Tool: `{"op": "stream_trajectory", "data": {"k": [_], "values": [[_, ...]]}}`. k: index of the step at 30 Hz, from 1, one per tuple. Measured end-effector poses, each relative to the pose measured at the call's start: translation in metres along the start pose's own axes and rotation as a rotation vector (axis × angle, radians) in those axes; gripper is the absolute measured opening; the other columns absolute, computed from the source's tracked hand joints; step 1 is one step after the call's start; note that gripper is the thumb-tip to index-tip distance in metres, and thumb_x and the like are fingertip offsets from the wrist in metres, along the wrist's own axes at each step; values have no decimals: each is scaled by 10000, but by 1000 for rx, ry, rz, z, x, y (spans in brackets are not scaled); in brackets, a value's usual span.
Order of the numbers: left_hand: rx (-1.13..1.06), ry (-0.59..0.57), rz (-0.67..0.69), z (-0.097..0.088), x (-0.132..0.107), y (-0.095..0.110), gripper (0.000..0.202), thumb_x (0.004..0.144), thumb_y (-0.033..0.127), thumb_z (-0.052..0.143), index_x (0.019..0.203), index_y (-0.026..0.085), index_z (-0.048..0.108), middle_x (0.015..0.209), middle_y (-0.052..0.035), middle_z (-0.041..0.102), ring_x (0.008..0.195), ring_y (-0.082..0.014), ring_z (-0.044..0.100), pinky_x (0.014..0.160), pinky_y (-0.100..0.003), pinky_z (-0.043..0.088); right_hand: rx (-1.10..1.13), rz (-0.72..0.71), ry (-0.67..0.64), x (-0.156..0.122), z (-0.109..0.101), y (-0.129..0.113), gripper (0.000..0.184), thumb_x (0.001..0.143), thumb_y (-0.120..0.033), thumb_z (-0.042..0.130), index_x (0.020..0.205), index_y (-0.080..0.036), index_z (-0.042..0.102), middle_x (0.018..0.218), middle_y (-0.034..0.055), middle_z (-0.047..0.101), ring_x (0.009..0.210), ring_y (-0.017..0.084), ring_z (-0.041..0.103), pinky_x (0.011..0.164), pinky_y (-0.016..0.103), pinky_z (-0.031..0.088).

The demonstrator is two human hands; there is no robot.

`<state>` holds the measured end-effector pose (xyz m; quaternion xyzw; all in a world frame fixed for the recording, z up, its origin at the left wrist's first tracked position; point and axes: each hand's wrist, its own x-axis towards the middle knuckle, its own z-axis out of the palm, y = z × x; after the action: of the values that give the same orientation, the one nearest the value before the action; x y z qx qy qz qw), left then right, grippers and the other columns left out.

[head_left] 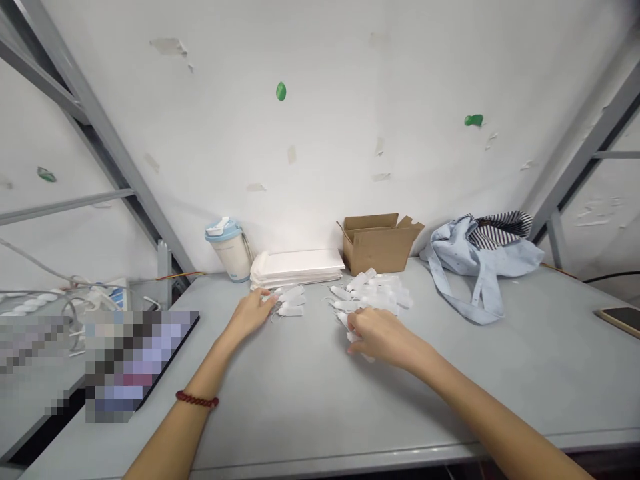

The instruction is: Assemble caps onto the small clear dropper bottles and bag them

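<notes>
Two bare forearms reach far across the smooth grey desk [310,400]. The left hand [249,315] lies flat, fingers released, tips touching a small pile [291,301] of white, soft-looking packets. The right hand [381,337] is palm-down, fingers curled over the near edge of a larger heap [373,290] of similar packets; whether they grip one cannot be told.

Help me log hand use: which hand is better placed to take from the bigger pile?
Probably right: the right hand rests at the bigger pile; the left hand touches the smaller pile.
</notes>
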<state>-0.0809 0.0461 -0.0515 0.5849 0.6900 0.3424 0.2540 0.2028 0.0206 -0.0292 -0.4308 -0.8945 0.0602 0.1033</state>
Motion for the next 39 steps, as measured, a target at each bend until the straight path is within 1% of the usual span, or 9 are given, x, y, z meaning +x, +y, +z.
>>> {"op": "stream_trajectory", "data": {"k": [6, 12, 16, 19, 22, 27, 29, 35, 39], "values": [[-89, -155, 52, 9, -9, 9, 729, 699, 532, 609, 1260, 119, 397, 717, -40, 662, 622, -220, 633, 629, -320, 455, -37, -50, -21, -3, 3, -4, 175, 623, -172, 744, 593, -189, 572, 669, 79, 644, 569, 220, 599, 447, 261, 230], [369, -162, 235, 14, -16, 12, 709, 723, 489, 590, 1324, 171, 386, 935, -73, 654, 826, -279, 619, 684, -338, 435, -1, -84, -149, -4, -7, -8, 60, 751, -139, 607, 805, -145, 632, 821, 110, 673, 707, 235, 624, 537, 272, 328], [598, -110, 230, 15, -19, 18, 548, 853, 447, 419, 1314, 151, 411, 872, -84, 670, 832, -288, 618, 694, -355, 434, 254, -80, 3, -1, -10, -7, 136, 808, -166, 544, 920, -132, 612, 870, 85, 660, 771, 191, 600, 638, 270, 402], [624, 65, 260, 15, -21, 22, 494, 860, 449, 408, 1240, 145, 496, 1026, -132, 646, 974, -312, 577, 756, -381, 442, 444, -83, 146, 0, -11, -6, 136, 828, -182, 520, 928, -138, 601, 862, 57, 648, 769, 154, 576, 658, 254, 419], [419, 161, 315, 14, -24, 28, 411, 844, 439, 440, 1092, 148, 592, 1097, -132, 627, 1045, -301, 544, 806, -377, 445, 582, -63, 210, 1, -11, -7, 141, 847, -211, 498, 915, -151, 606, 849, 41, 646, 758, 138, 569, 610, 230, 418], [-93, -249, 246, 14, -31, 45, 419, 839, 507, 457, 1007, 168, 637, 946, -79, 675, 853, -220, 608, 738, -322, 481, 727, -36, 225, 3, -11, -9, 176, 870, -239, 478, 941, -160, 618, 865, 33, 661, 765, 131, 585, 622, 234, 434], [-223, -329, 227, 16, -35, 50, 413, 836, 509, 471, 985, 164, 645, 919, -76, 664, 831, -205, 599, 736, -318, 485, 739, -30, 213, 3, -10, -9, 179, 870, -244, 483, 943, -160, 623, 885, 38, 666, 780, 136, 590, 635, 241, 437], [-397, -343, 139, 25, -42, 56, 300, 766, 443, 606, 780, 150, 666, 737, -29, 614, 662, -139, 538, 646, -267, 457, 708, -34, 186, 3, -7, -10, 167, 858, -225, 495, 931, -167, 632, 897, 38, 669, 799, 146, 583, 650, 253, 431], [-494, -346, 105, 26, -41, 55, 275, 760, 411, 623, 807, 145, 677, 736, -24, 598, 650, -129, 526, 618, -255, 445, 707, -39, 179, 3, -8, -11, 168, 859, -212, 483, 925, -158, 629, 888, 44, 671, 786, 144, 584, 629, 247, 422]]}}
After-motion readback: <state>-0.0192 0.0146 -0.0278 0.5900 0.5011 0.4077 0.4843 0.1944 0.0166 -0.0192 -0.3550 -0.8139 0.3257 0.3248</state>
